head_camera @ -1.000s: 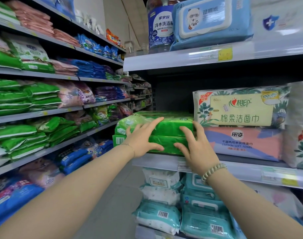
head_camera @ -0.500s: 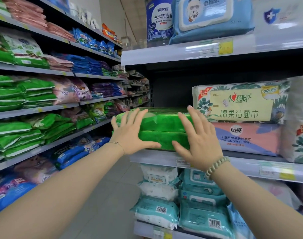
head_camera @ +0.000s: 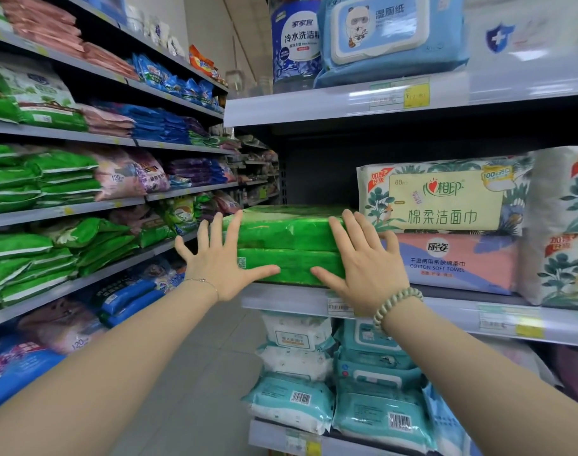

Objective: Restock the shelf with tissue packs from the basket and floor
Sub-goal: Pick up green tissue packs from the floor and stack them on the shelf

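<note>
Left hand (head_camera: 220,264) and right hand (head_camera: 363,264) flattened, fingers spread, against green packs' (head_camera: 287,238) front; stack pushed deeper onto shelf (head_camera: 445,311), squared up.

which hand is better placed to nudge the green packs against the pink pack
Probably left: the left hand lies flat at the left end of the green packs; the right hand covers the side next to the pink pack.

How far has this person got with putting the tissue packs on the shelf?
Done: two green tissue packs lie stacked on the shelf, beside the pink towel pack. In hand: left hand and right hand press against their front. Remaining: room shows above the stack; the basket and floor stock are out of view.
</note>
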`<state>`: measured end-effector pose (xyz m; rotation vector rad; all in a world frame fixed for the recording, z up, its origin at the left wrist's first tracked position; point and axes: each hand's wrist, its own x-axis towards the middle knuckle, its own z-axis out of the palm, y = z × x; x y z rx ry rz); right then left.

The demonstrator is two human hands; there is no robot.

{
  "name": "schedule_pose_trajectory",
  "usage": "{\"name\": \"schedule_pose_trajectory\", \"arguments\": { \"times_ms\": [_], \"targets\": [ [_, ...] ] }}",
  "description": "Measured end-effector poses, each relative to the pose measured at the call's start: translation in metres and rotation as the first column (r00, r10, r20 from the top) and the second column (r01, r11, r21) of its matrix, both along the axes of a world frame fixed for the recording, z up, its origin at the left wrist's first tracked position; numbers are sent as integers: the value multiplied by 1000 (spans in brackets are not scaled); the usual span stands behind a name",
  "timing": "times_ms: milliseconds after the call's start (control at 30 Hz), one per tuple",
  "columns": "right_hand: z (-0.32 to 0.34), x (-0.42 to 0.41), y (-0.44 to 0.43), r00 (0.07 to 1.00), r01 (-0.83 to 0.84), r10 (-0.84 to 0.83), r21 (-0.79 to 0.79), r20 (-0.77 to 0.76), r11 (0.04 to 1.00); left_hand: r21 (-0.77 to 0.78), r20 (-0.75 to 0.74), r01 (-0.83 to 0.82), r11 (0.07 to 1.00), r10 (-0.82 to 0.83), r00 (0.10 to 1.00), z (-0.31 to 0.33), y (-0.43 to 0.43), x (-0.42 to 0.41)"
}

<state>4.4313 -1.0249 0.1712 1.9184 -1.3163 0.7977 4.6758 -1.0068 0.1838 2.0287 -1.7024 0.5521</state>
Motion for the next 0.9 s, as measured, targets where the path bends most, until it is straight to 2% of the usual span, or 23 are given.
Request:
{"name": "schedule_pose_trajectory", "arguments": {
  "times_ms": [133, 200, 300, 400, 533, 733, 900],
  "targets": [
    [-5, -1, -1, 1000, -23, 22, -81, -9, 996, -23, 57, 58, 998, -57, 997, -11, 3, -6],
    [-6, -4, -4, 999, -39, 37, -95, -26, 995, -23, 27, 65, 998, -64, 998, -15, 3, -9],
    [-3, -6, -8, 999, -36, 36, -68, -3, 997, -51, -3, 60, 997, -60, 998, -16, 5, -15],
    [0, -6, -6, 999, -46, 46, -16, -13, 999, -100, 60, 77, 992, -72, 996, -18, 10, -20],
    [-1, -14, 4, 988, -140, 139, -16, -66, 990, -149, 137, 174, 974, -154, 979, -17, 20, -28],
    [7, -39, 17, 969, -213, 214, 21, -127, 977, -137, 354, 375, 917, -308, 883, -6, 26, -65],
    [18, -65, 24, 963, -198, 214, 108, -162, 974, -183, 461, 526, 831, -400, 792, 9, 25, -107]
  ]
}}
